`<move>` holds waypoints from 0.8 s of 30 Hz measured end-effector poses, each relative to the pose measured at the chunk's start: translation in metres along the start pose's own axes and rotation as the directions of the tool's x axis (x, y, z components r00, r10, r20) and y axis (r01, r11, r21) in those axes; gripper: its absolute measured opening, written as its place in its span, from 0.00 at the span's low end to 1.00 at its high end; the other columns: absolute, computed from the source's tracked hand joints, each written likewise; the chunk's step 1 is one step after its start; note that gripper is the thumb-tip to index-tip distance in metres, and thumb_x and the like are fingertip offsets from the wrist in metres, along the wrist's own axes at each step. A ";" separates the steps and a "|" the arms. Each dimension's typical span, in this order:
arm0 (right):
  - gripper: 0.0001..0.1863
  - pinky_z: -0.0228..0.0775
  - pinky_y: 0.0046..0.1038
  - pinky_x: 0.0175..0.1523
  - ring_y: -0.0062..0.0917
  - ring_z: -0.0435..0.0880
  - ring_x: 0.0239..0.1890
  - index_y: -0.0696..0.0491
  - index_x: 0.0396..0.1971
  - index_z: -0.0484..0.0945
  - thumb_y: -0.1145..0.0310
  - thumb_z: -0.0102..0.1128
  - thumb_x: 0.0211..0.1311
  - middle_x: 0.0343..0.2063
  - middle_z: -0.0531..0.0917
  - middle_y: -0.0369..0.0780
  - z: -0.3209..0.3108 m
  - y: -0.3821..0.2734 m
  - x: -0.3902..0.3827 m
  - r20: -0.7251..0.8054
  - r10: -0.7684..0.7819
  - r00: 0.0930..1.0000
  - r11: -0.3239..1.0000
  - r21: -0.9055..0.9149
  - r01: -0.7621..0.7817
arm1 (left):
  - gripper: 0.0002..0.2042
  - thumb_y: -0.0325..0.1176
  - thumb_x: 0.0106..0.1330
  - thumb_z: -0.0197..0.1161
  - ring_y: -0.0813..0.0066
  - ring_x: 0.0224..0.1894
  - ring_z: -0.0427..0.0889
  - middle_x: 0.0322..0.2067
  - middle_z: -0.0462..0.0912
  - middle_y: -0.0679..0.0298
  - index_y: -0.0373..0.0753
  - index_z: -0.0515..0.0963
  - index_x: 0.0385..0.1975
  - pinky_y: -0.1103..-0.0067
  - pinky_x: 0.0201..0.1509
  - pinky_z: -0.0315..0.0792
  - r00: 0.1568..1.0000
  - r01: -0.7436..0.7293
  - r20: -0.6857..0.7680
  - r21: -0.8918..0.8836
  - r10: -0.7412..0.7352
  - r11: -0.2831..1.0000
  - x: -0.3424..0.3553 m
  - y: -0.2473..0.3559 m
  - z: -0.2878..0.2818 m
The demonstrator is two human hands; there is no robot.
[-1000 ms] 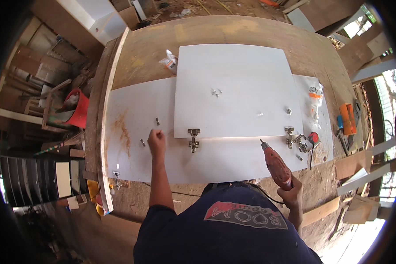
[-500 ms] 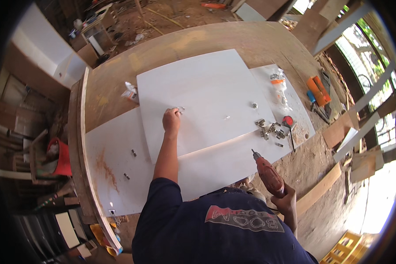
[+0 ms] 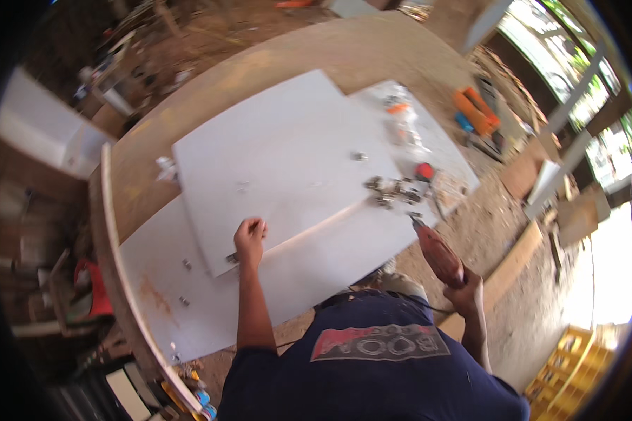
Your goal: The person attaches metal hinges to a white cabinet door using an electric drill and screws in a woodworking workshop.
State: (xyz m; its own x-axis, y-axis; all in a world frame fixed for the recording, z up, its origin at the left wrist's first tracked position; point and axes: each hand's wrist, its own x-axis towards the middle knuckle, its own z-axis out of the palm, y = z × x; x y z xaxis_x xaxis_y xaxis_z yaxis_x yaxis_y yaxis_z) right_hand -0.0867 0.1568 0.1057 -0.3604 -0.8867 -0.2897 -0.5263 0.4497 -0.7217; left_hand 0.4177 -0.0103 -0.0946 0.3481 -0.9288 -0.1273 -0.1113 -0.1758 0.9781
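Note:
My left hand (image 3: 250, 237) is closed with its fingers curled, over the near part of a white panel (image 3: 281, 133); whatever the fingers hold is too small to make out. Beside its wrist, a small metal hinge (image 3: 232, 258) lies at the panel's near left corner. My right hand (image 3: 465, 291) grips a red power drill (image 3: 440, 257), its bit pointing up and left over the near right side. Close to the bit is a heap of metal hinges (image 3: 385, 193). Another metal fitting (image 3: 359, 156) stands apart on the panel, with small bits of hardware (image 3: 243, 186) left of it.
A larger white board (image 3: 316, 263) lies beneath the panel on a wooden table (image 3: 407, 49). A red tape measure (image 3: 424, 171), a clear plastic bag (image 3: 406, 130) and an orange tool (image 3: 476, 111) lie to the right. Two hinges (image 3: 187, 264) rest on the left.
My left hand has moved nearer to me, from the panel's left middle to its near edge. The view has shifted. The drill stays in my right hand, its tip closer to the hinges.

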 end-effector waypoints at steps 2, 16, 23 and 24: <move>0.34 0.79 0.31 0.53 0.25 0.87 0.46 0.62 0.58 0.83 0.72 0.68 0.44 0.41 0.91 0.44 -0.017 -0.004 0.030 -0.010 0.008 1.000 0.999 -0.038 -0.008 | 0.06 0.26 0.73 0.67 0.79 0.34 0.84 0.33 0.87 0.62 0.30 0.82 0.43 0.79 0.40 0.79 0.996 0.004 0.087 -0.009 -0.003 1.000 -0.051 -0.006 0.026; 0.41 0.83 0.36 0.48 0.39 0.93 0.42 0.52 0.67 0.79 0.72 0.73 0.44 0.40 0.90 0.52 -0.175 0.149 0.381 -0.010 -0.462 0.887 0.875 -0.165 0.454 | 0.06 0.28 0.64 0.72 0.55 0.37 0.87 0.35 0.87 0.54 0.36 0.84 0.38 0.66 0.44 0.80 0.986 -0.164 0.046 0.462 0.161 0.872 -0.148 0.029 0.333; 0.50 0.83 0.45 0.43 0.49 0.90 0.40 0.44 0.76 0.69 0.69 0.77 0.47 0.42 0.89 0.50 -0.182 0.142 0.511 0.120 -0.731 0.672 0.608 -0.334 0.720 | 0.05 0.27 0.66 0.68 0.50 0.41 0.84 0.37 0.85 0.56 0.39 0.82 0.40 0.61 0.46 0.78 0.947 -0.018 -0.219 0.693 0.234 0.721 -0.139 0.028 0.383; 0.50 0.83 0.45 0.43 0.49 0.90 0.40 0.44 0.76 0.69 0.69 0.77 0.47 0.42 0.89 0.50 -0.180 0.138 0.525 0.130 -0.746 0.653 0.593 -0.317 0.740 | 0.06 0.27 0.66 0.68 0.50 0.42 0.84 0.38 0.84 0.56 0.40 0.81 0.41 0.60 0.47 0.78 0.939 0.018 -0.253 0.713 0.234 0.701 -0.138 0.028 0.386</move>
State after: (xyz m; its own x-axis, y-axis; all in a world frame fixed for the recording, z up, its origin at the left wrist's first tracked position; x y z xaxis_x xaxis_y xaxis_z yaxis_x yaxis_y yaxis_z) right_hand -0.4869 -0.2270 -0.0322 0.2574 -0.9288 0.2668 -0.8231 -0.3553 -0.4430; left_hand 0.0071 -0.0133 -0.1134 0.5366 -0.8302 0.1513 -0.7357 -0.3724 0.5657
